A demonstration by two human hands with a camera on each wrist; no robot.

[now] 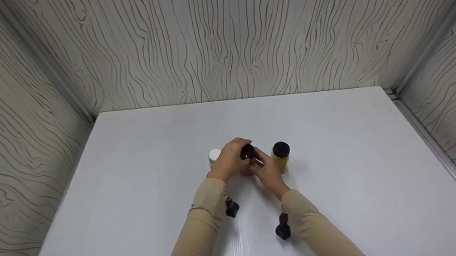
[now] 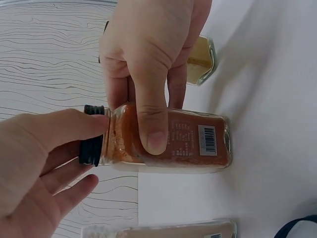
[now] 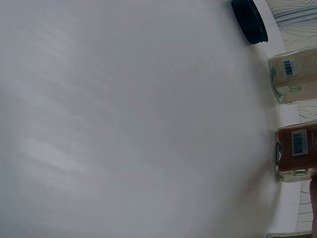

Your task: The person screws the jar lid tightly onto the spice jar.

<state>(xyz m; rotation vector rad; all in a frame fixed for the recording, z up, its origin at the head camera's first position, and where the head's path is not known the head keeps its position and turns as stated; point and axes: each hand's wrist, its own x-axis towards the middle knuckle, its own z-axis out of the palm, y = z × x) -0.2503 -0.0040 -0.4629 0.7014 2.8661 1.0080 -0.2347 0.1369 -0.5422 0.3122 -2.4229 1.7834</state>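
A square glass jar of reddish-brown spice (image 2: 190, 141) with a black lid (image 2: 92, 141) stands between both hands. My left hand (image 1: 228, 161) pinches the lid, its thumb on the near side and some fingers behind. My right hand (image 1: 268, 174) grips the jar's body, thumb across the front, as the left wrist view shows. In the right wrist view the same jar (image 3: 297, 151) shows at the right edge with a fingertip (image 3: 314, 196) beside it. To the right of the hands is a yellow spice jar (image 1: 281, 164) with a black lid (image 1: 281, 149).
Left of the hands stands a beige spice jar (image 3: 299, 77) with a white top (image 1: 215, 154). Near it a loose black lid (image 3: 250, 21) lies on the white table (image 1: 132, 190). Wood-patterned panels (image 1: 218, 39) enclose the table. Black devices (image 1: 283, 228) hang at both wrists.
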